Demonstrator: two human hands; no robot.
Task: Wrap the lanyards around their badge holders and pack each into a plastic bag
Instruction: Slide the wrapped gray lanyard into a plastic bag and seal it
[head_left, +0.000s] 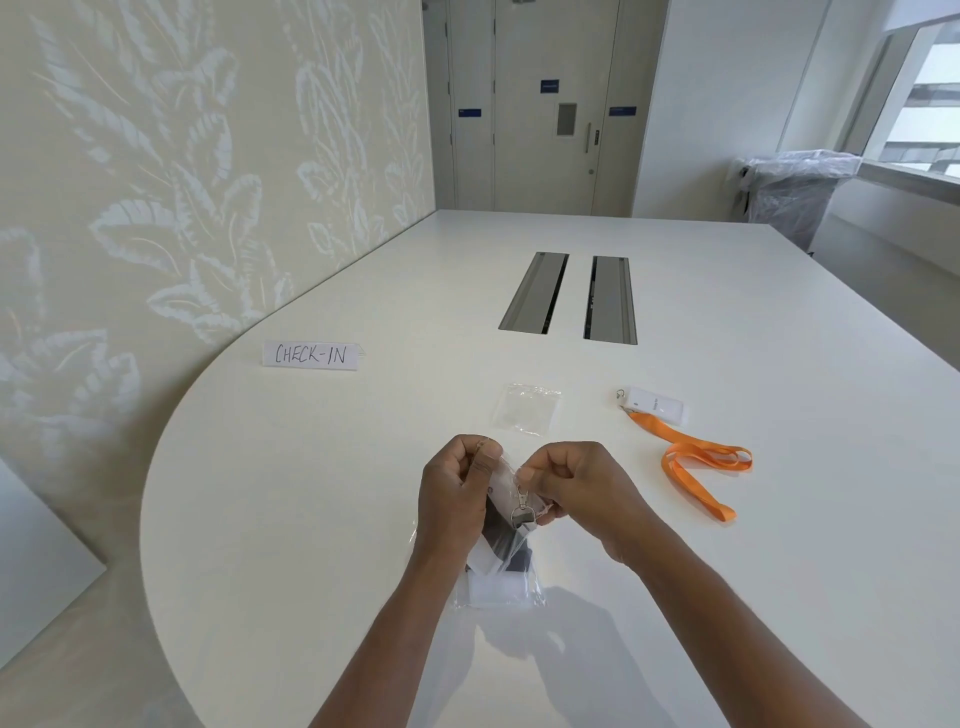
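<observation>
**White table, pale leaf-patterned wall**

Left hand (457, 486) and right hand (576, 486), fingers curled, pinch the mouth of a clear plastic bag (501, 577) holding a dark-lanyard badge above the rounded white table (311, 493); an orange ribbon lanyard (698, 462) lies well right.

Spare bag (527, 409) lies left of lanyard (698, 460).

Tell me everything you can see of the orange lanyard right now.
The orange lanyard is a flat ribbon, fabric by the look, lying loose and unwrapped on the white table, right of both hands. It runs from a metal clip at the white badge holder, curls into a flattened loop, and its folded end trails toward the near edge. Only the table and the holder touch it; the spare plastic bag lies apart.
</observation>
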